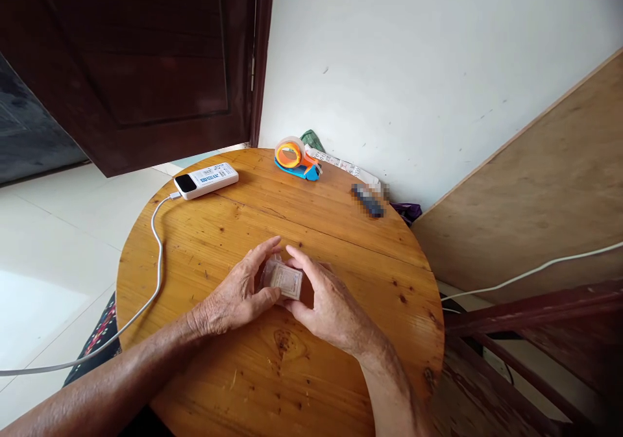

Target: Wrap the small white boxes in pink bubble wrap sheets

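A small flat box (286,281) with a pale printed label and what looks like clear wrapping lies between my hands, over the middle of the round wooden table (195,242). My left hand (242,293) is curved around its left side, the thumb resting on the label's lower left corner. On the other side, my right hand (328,297) curls around the box, with its thumb at the lower edge and its fingers by the upper right edge. The fingertips of both hands nearly meet beyond the box.
A white power bank (209,180) with a cable (159,255) sits at the table's back left. An orange and blue tape dispenser (296,159), a printed strip (341,164) and a blurred dark object (368,200) are near the wall.
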A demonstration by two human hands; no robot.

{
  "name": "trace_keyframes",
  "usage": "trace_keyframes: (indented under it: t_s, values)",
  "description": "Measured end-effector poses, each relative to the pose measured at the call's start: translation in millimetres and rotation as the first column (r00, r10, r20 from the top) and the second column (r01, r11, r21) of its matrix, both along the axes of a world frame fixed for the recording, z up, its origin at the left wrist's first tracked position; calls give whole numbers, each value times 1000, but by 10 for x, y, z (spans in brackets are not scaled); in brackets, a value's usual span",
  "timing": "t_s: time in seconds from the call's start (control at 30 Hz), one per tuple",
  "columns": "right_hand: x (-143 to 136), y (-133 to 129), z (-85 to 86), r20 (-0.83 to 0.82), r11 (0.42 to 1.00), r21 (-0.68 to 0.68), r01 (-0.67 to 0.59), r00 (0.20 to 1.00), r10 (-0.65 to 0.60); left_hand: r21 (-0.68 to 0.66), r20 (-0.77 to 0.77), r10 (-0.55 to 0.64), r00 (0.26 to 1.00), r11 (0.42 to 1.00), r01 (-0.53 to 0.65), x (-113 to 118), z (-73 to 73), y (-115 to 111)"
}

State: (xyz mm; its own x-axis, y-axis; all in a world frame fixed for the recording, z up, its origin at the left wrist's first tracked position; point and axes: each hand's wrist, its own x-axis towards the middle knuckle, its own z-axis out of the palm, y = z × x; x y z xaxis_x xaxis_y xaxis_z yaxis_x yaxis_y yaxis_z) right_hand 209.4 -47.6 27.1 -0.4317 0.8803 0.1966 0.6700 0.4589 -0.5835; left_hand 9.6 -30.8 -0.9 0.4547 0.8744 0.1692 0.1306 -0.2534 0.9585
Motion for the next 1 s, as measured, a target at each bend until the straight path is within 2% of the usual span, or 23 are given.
trace_keyframes:
  t_s: [0.07,0.17,0.33,0.47,0.6,0.7,0.8,0.9,1.0]
  values:
    - [2,2,-5,-3,1000,-2,-1,1000,1,-63,91,-23,996,998,29,21,2,-1]
    - [7,6,-33,-24,1000,-25,7,1000,-7,-102,129,-2,992,995,15,46,0,-6]
    - [13,16,-84,-39,999,-36,27,999,-29,-126,175,3,985,992,20,56,-38,4]
    - [10,13,-49,-22,999,-26,47,999,-47,-102,201,-1,980,995,21,40,-65,11]
    - [41,1,55,-33,999,23,47,998,-46,-31,107,-6,994,999,9,-3,-30,12]
    - [86,4,117,-83,999,26,36,996,-34,87,-8,-14,1000,996,14,-37,14,26]
    - [114,22,128,-113,999,43,-9,994,14,174,-45,-33,998,984,41,-48,34,45]
    - [117,38,116,-122,999,44,-29,992,35,182,-43,-38,998,982,46,-39,28,53]
    - [107,38,120,-115,999,53,9,993,-3,183,-46,-23,999,983,31,-28,20,51]
